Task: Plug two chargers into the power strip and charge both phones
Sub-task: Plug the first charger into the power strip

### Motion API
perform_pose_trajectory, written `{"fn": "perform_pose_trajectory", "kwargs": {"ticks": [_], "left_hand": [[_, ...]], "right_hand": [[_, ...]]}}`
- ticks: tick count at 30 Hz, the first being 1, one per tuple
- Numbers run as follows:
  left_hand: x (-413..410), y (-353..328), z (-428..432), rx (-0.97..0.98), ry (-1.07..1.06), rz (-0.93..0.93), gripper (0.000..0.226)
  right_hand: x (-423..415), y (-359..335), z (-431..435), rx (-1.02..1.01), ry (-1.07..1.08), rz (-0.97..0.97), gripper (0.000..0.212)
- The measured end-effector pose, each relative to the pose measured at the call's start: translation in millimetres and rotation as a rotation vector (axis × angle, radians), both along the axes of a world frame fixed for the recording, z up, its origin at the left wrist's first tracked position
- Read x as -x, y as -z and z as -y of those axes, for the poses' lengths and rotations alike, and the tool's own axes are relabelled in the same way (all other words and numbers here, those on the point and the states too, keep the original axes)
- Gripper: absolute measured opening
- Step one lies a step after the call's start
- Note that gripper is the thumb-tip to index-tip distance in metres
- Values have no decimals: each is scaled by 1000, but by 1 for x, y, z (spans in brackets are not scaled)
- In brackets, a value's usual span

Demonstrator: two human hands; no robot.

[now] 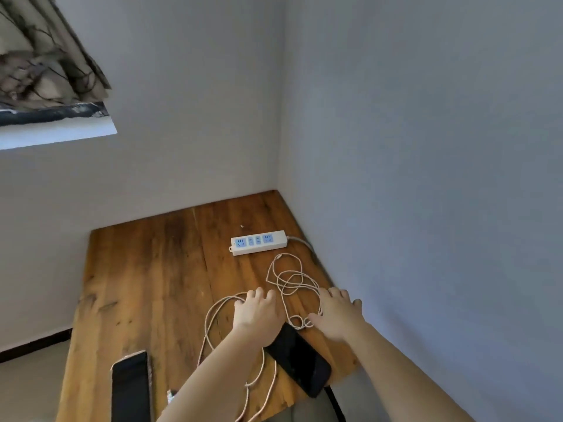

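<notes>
A black phone with a pale edge [131, 388] lies left of both hands on the wooden surface [137, 269]. The left hand [257, 315] rests palm down on looped white cables [289, 281], fingers spread, its grip clamped on nothing. A second black phone [300, 360] lies just behind it. The right hand [336, 315] is likewise flat and spread. Beyond both sits a white power strip [259, 242] with blue sockets; no writing is legible.

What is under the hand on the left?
Under the left hand lie loops of the pale charger cable and the top end of the black phone. Whether a charger plug sits beneath the palm cannot be seen, since the hand covers it.
</notes>
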State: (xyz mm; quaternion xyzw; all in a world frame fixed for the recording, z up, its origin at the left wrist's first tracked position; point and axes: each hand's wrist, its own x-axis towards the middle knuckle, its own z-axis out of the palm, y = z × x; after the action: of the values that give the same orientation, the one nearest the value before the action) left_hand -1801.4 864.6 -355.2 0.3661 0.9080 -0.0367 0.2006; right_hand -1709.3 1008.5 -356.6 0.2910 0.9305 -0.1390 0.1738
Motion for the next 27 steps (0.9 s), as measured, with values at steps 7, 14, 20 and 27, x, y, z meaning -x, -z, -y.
{"fn": "perform_pose_trajectory", "kwargs": {"ticks": [7,14,20,27], "left_hand": [[10,82,-38,34,52,215,61],[27,131,-69,86,141,254,68],[28,144,-85,119,107,264,67],[62,137,-105,-10,-23,229,49]], "right_hand": [[11,65,-38,-11,145,136,58],[29,99,-74,-24,184,134,50],[47,119,-87,-34,110,220,42],[101,103,-110,527,626,-35,29]]}}
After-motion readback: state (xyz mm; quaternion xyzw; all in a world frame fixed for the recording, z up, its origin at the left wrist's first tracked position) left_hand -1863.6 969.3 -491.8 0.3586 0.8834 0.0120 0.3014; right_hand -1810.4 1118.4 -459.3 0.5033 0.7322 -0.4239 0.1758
